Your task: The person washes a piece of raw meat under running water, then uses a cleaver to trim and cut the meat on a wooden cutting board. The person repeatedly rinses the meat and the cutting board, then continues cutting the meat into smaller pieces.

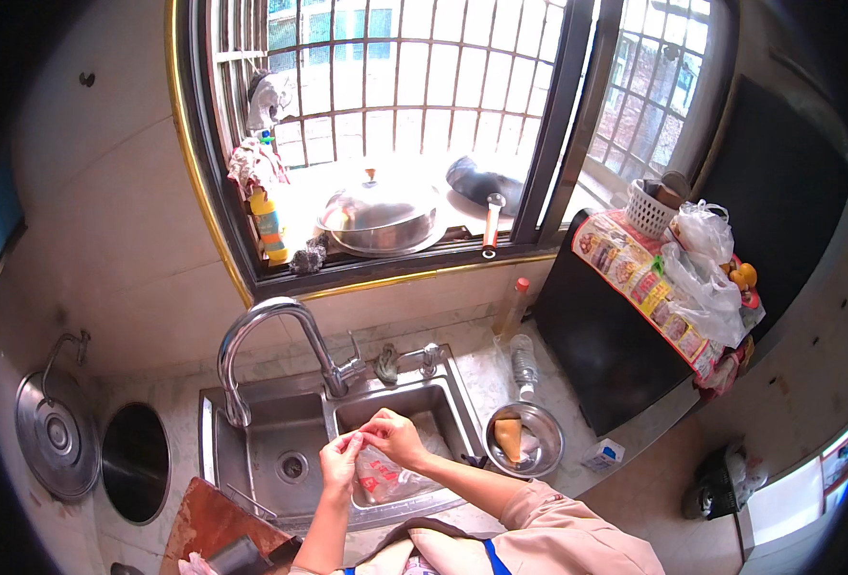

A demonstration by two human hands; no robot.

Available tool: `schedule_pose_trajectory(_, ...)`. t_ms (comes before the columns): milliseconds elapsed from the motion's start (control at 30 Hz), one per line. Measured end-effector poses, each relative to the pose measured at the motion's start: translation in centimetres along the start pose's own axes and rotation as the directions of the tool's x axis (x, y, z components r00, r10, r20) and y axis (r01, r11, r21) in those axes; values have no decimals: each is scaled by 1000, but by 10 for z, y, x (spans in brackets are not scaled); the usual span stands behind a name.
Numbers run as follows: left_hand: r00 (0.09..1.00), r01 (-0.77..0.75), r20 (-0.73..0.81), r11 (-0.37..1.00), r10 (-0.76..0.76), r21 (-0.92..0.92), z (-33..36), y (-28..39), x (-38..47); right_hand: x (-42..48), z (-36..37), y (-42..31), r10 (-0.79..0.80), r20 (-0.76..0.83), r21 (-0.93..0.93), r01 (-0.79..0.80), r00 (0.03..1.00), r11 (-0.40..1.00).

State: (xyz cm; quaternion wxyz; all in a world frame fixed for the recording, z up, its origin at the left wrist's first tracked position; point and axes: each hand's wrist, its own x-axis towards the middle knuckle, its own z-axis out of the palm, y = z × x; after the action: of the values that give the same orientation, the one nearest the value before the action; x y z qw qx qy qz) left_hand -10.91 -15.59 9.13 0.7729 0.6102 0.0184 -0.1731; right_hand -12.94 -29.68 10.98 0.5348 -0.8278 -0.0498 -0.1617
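Over the right basin of the steel sink [457, 438], my left hand [341, 456] and my right hand [395, 437] meet with their fingertips pinched together. A thin clear plastic bag [388, 480] with red print lies below them in the basin, and its gathered top seems to be between my fingers. The pinched part itself is too small to make out. What the bag contains cannot be told. To the right of the basin stands a steel bowl [549, 460] with a tan wedge-shaped piece [508, 437] and something pale in it.
A curved chrome faucet [280, 305] arches over the left basin [280, 424]. At lower left, a wooden cutting board [197, 514] carries a cleaver [233, 557] and a pale meat-like piece [195, 565]. A round opening [136, 463] is beside it. Bottles [523, 359] stand behind the bowl.
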Motion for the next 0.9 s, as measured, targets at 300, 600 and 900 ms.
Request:
schedule_pose_trajectory(300, 853, 518, 254, 795, -455, -316, -70, -19, 16, 11, 10, -4, -288, 193, -157, 319, 938, 935)
schedule_pose_trajectory(600, 943, 328, -316, 474, -109, 817, -143, -38, 30, 183, -99, 51, -118, -354, -72, 98, 928, 993)
schedule_pose_trajectory(900, 983, 48, -145, 598, 116, 800, -112, -50, 28, 343, -190, 134, 582, -307, 343, -483, 753, 806)
